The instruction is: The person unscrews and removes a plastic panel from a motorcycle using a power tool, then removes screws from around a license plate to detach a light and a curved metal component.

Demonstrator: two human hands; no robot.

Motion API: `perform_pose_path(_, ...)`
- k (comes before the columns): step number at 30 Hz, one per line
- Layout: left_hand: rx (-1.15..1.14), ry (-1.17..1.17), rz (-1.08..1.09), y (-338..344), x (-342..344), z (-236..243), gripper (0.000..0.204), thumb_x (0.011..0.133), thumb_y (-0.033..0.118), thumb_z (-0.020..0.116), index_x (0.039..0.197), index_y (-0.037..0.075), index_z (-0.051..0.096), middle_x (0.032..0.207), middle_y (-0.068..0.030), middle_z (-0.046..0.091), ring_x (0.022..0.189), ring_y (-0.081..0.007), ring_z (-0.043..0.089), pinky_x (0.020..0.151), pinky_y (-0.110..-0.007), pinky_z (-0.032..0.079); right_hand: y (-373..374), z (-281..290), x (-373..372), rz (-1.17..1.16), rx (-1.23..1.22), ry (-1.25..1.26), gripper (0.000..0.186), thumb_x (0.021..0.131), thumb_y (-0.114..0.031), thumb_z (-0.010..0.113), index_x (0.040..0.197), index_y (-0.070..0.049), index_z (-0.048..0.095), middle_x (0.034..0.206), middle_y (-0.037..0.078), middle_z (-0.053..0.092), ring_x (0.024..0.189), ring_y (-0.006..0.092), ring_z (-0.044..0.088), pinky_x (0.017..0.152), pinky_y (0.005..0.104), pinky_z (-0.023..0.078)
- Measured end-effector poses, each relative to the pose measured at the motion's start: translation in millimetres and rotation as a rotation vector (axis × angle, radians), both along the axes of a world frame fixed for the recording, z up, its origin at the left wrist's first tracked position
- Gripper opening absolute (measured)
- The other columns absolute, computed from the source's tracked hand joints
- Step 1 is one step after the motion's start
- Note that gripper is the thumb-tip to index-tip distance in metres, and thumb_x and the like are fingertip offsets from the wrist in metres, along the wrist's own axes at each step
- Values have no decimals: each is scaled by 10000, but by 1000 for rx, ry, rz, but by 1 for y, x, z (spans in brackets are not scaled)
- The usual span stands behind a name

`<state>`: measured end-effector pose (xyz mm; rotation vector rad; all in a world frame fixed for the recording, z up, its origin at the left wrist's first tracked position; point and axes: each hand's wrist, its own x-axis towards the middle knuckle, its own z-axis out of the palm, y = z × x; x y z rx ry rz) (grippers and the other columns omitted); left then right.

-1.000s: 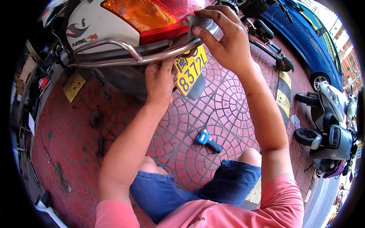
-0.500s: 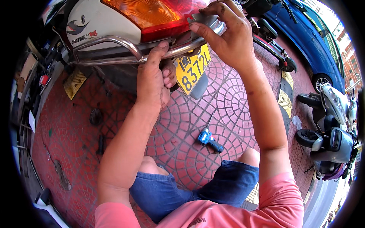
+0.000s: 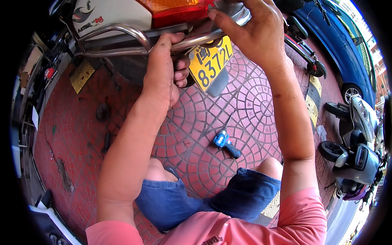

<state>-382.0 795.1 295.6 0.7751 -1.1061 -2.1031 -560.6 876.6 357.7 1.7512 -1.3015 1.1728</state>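
Observation:
Scooter rear parts fill the top: a white body panel (image 3: 118, 16), a red tail light (image 3: 179, 17) with an orange lens (image 3: 160, 4), and a curved chrome rail (image 3: 202, 40) below. My left hand (image 3: 161, 67) is closed around the rail, thumb on top, fingers curled underneath. At the light's right corner, my right hand (image 3: 261, 36) pinches a smooth grey trim piece (image 3: 229, 9); its thumb shows, but its other fingertips are cut off or hidden. A tilted yellow licence plate (image 3: 214, 61) hangs under the rail, between my hands.
A blue cordless drill (image 3: 226, 144) with a long thin bit lies on red patterned paving between my knees and the scooter. Grey scooters (image 3: 357, 159) and a blue car (image 3: 347, 49) stand at right. A yellow-black ramp (image 3: 82, 76) and shelves (image 3: 30, 90) are at left.
The scooter's rear sits higher in view, so less of the tail light shows. My right hand appears farther right and up, its fingertips now partly out of view. My left hand keeps its grip.

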Motion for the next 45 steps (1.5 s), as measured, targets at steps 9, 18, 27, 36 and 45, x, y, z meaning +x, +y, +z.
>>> perform_pose_path(9, -31, 95, 155, 4, -18, -13, 401, 952, 429, 509, 1020, 55, 634, 612, 54, 361, 480, -73, 314, 461, -249, 283, -3, -47, -29, -33, 58, -29, 290, 943, -224, 768, 1150, -21, 756, 1191, 154, 691, 1052, 311, 710, 908, 380, 550)
perform_pose_path(18, -57, 92, 23, 2, -12, -9, 527, 983, 483, 424, 1131, 26, 639, 628, 46, 349, 492, -89, 318, 475, -264, 293, 10, -71, -36, 106, -97, -546, 377, 885, -121, 734, 1245, -13, 706, 1201, 139, 700, 1113, 243, 694, 906, 371, 570)
perform_pose_path(27, -54, 83, -25, 7, -8, -2, 590, 990, 506, 423, 1240, 20, 645, 623, 48, 337, 487, -90, 322, 481, -266, 286, -26, -130, -29, 1043, 299, -1783, 304, 1040, -240, 632, 1240, -13, 653, 1089, 125, 738, 802, 178, 715, 662, 280, 571)
perform_pose_path(36, -94, 17, 27, 9, -8, 0, 617, 992, 543, 393, 1262, 47, 643, 623, 46, 346, 481, -94, 324, 485, -271, 295, -67, -132, -27, 1832, 103, -1868, 181, 1088, -211, 532, 1176, -77, 616, 968, 26, 667, 702, 101, 604, 543, 214, 500)
perform_pose_path(45, -103, -40, 40, 10, -12, 0, 596, 985, 571, 388, 1232, 83, 625, 626, 36, 356, 473, -99, 323, 470, -270, 280, -48, -138, -31, 1689, 379, -1662, 181, 1062, -150, 566, 1223, -68, 583, 914, 31, 600, 629, 106, 484, 517, 236, 353)
